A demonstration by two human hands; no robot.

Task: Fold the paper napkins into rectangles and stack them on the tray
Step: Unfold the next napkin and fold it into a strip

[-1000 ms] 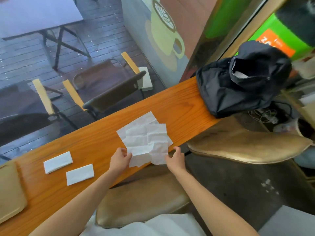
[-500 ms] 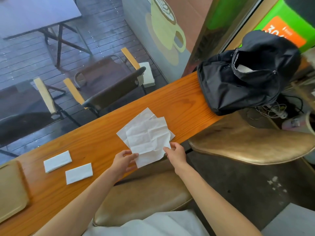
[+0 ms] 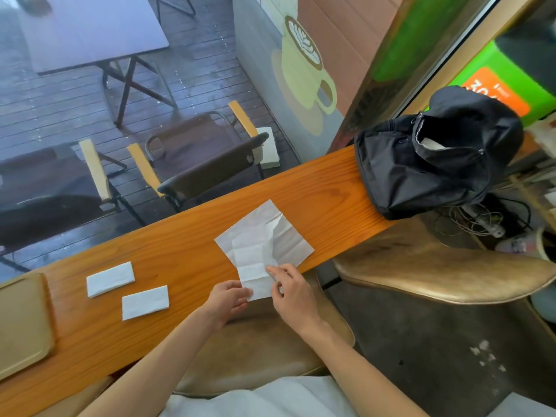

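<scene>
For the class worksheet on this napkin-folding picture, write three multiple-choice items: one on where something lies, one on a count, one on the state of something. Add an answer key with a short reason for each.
1. Where is the tray?
A. At the left end of the wooden counter
B. Under the black bag
C. On the stool

2. How many folded napkins lie on the counter?
A. None
B. Two
C. Five

3. What state is the napkin at the hands in?
A. Folded into a small rectangle
B. Opened out and creased
C. Torn into pieces

Key:
1 A, the tray sits at the counter's left end, far from the bag.
2 B, one folded napkin and another lie side by side, off the tray.
3 B, the left hand and right hand pinch its near edge while it lies spread and wrinkled.
</scene>
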